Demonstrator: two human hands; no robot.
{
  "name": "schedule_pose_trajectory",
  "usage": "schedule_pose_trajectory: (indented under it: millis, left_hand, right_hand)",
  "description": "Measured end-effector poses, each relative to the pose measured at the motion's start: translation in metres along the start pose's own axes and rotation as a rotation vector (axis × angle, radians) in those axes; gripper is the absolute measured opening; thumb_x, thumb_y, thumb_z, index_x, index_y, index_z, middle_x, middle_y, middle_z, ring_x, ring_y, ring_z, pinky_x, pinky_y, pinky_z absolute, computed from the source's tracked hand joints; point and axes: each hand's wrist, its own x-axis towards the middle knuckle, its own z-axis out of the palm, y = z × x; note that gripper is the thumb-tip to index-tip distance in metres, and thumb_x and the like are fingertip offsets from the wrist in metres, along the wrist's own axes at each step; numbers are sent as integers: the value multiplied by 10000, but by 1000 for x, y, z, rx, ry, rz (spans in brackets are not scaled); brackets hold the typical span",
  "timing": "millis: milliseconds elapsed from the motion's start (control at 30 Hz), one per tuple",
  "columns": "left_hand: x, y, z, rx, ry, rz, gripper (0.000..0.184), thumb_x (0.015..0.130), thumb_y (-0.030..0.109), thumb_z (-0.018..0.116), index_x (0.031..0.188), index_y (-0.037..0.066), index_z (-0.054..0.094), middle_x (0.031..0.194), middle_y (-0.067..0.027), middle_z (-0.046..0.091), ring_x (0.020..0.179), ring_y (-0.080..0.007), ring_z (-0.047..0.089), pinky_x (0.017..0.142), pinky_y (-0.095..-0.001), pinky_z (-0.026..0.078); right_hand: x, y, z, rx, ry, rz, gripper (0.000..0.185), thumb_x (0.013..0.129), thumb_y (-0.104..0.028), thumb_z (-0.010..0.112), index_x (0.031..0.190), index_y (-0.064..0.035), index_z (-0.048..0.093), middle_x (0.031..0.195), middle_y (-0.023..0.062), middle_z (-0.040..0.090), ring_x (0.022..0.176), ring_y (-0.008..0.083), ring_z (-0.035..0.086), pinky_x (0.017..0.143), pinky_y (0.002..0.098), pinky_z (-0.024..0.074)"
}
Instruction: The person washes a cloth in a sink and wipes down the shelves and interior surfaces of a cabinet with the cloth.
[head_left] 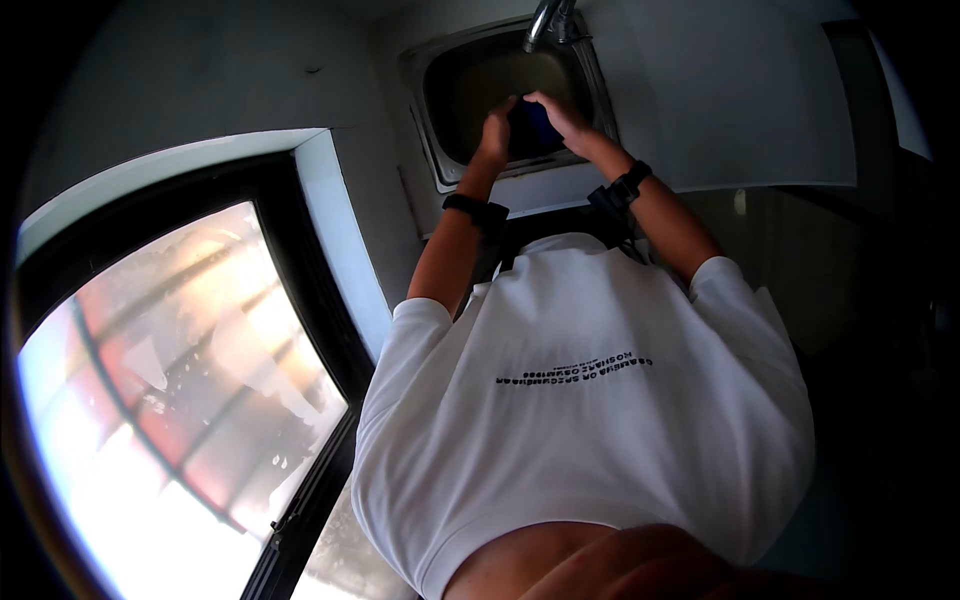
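Observation:
A dark blue object (537,130) is between my two hands over the sink; its kind is too dim to make out. My left hand (496,131) is closed on its left side, thumb at the upper edge. On the opposite side my right hand (562,118) grips it, the thumb reaching across the top toward the left thumb. Most of the other fingers are hidden. Below them is the metal sink (433,160), its basin in shadow. A chrome faucet (541,26) stands beyond the hands.
A pale countertop (740,120) extends right of the sink. To the left is a dark-framed window (190,390) with bright light behind it. A black band (478,212) is on my left wrist, and another band (622,190) on my right.

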Motion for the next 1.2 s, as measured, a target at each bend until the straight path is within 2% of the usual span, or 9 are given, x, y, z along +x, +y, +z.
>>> schedule_pose_trajectory:
  millis: [100, 167, 267, 367, 467, 733, 933, 1000, 1200]
  left_hand:
    - [1, 12, -13, 34, 139, -6, 447, 898, 397, 522, 1061, -14, 584, 983, -94, 623, 908, -240, 595, 847, -348, 450]
    - [-3, 27, -15, 846, 231, 158, 562, 886, 436, 536, 1085, -89, 548, 995, -167, 643, 908, -286, 617, 838, -371, 459]
    - [15, 26, -42, 1375, 257, 121, 608, 868, 450, 560, 1151, -86, 511, 1002, -244, 636, 921, -352, 628, 825, -408, 469]
    - [27, 10, -78, 1347, 241, 417, 559, 850, 407, 571, 1190, -29, 492, 962, -312, 609, 963, -463, 576, 837, -484, 475]
    - [40, 3, -93, 1387, 233, 413, 491, 850, 380, 561, 1218, 59, 504, 987, -291, 612, 954, -456, 582, 839, -490, 478]
    - [62, -44, -90, 1538, 72, 474, 394, 845, 211, 517, 1233, 143, 518, 1061, -207, 622, 961, -394, 600, 818, -472, 492]
    - [72, -52, -86, 1904, -222, 211, 517, 814, 135, 542, 1321, 209, 468, 1268, -207, 507, 1133, -397, 514, 958, -460, 431]
    - [92, -76, -118, 1938, -240, 763, 472, 775, 78, 562, 1243, 113, 515, 1263, -170, 517, 1146, -353, 514, 950, -434, 454]
    - [110, -97, -156, 1612, -224, 473, 512, 766, 61, 583, 1268, 87, 489, 1272, -181, 511, 1198, -359, 466, 981, -438, 423]
  right_hand:
    - [13, -1, -13, -400, -134, -248, 466, 823, -423, 608, 1088, -40, 600, 1024, 50, 604, 953, 145, 543, 862, 279, 395]
    - [43, 9, -41, -750, -41, -254, 459, 794, -361, 665, 1074, -2, 606, 956, 106, 636, 884, 198, 593, 782, 329, 455]
    - [74, 26, -77, -861, 99, -577, 459, 807, -303, 675, 1107, 31, 584, 954, 160, 657, 856, 276, 629, 760, 365, 477]
    - [65, 22, -84, -935, 126, -549, 457, 835, -308, 646, 1152, 11, 567, 997, 194, 649, 883, 316, 633, 779, 383, 487]
    - [70, 25, -93, -1188, 338, -499, 415, 858, -294, 610, 1171, -26, 561, 986, 185, 650, 879, 316, 634, 778, 404, 493]
    - [78, 50, -75, -1291, 55, -336, 285, 887, -234, 531, 1166, -208, 586, 957, 110, 659, 858, 296, 633, 745, 431, 497]
    - [106, 92, -81, -1457, 10, -150, 274, 853, -137, 524, 1104, -105, 629, 1062, 137, 638, 987, 314, 601, 827, 431, 491]
    - [120, 113, -89, -1440, 26, -200, 251, 852, -133, 525, 1071, -93, 642, 1054, 149, 638, 969, 326, 604, 812, 449, 494]
    - [150, 141, -95, -1431, 52, -170, 207, 863, -127, 513, 990, -61, 663, 999, 196, 639, 874, 372, 614, 731, 508, 504]
